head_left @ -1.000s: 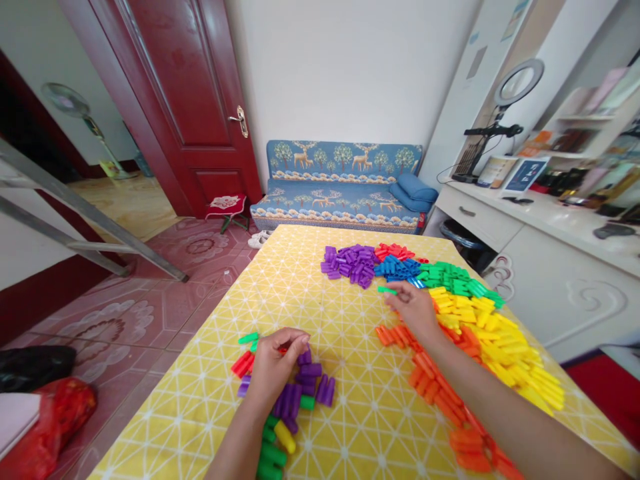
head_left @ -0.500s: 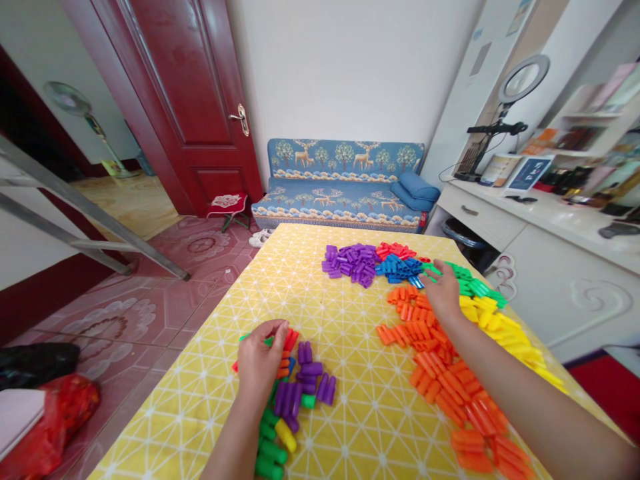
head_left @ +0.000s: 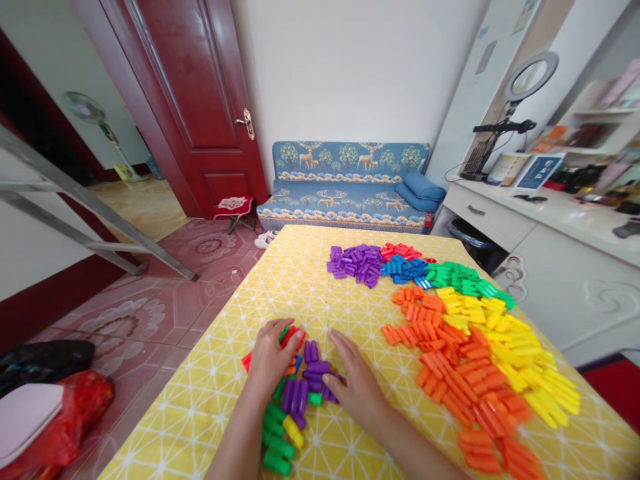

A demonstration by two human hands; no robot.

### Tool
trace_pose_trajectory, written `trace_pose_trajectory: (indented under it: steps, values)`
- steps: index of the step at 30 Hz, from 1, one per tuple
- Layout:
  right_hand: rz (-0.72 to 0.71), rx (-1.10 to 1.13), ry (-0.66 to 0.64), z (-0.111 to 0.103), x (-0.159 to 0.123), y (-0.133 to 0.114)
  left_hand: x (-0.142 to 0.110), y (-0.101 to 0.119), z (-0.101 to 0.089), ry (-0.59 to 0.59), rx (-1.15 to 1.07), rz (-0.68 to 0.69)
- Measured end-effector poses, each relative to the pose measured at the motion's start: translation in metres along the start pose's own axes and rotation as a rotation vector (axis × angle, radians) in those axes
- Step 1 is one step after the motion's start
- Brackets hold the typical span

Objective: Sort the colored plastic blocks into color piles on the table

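On the table, a mixed cluster of short plastic tubes lies in front of me. My left hand (head_left: 270, 353) curls over its far end, thumb and fingers around a red plastic tube (head_left: 296, 337); a bit of green shows by the fingertips, and the palm hides other pieces. Just right of the cluster, my right hand (head_left: 357, 377) is open, fingers apart and nothing visible in it. Its thumb is close to the purple tubes (head_left: 316, 368); contact is unclear. Green tubes (head_left: 276, 437) and a yellow tube (head_left: 293, 431) lie nearer me.
Sorted heaps spread over the patterned yellow tablecloth (head_left: 210, 373): purple (head_left: 357, 262), red (head_left: 400, 251), blue (head_left: 403, 268), green (head_left: 457, 277), yellow (head_left: 525, 347) and orange (head_left: 450, 363). A blue sofa (head_left: 340, 193) stands beyond the table, and a white cabinet (head_left: 565, 253) is at the right.
My right hand has moved from the green heap, back and left, to beside the mixed cluster. My left hand stays at the cluster, its fingers now around a red tube. The view has shifted slightly.
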State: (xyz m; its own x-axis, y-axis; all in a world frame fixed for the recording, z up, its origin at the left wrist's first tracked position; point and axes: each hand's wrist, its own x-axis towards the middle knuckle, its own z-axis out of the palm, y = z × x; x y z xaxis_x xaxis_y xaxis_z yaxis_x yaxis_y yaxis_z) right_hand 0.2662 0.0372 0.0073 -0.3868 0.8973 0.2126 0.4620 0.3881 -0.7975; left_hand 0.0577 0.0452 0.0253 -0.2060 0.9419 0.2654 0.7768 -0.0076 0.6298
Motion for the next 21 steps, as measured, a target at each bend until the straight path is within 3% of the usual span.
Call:
trace_pose_trajectory:
  steps: [4, 7, 12, 21]
  values:
    - [-0.031, -0.081, 0.024, 0.011, 0.0, 0.002, -0.002, 0.008, 0.006, -0.13, -0.143, 0.122]
    - [-0.078, -0.081, 0.08, 0.014, -0.002, 0.003, -0.003, 0.013, 0.009, -0.156, -0.195, 0.158]
    - [-0.117, -0.036, 0.136, 0.013, -0.005, 0.0, -0.001, 0.012, 0.011, -0.107, -0.253, 0.17]
    - [-0.14, 0.136, 0.107, 0.001, -0.001, -0.014, 0.001, 0.011, 0.006, 0.054, -0.391, 0.028]
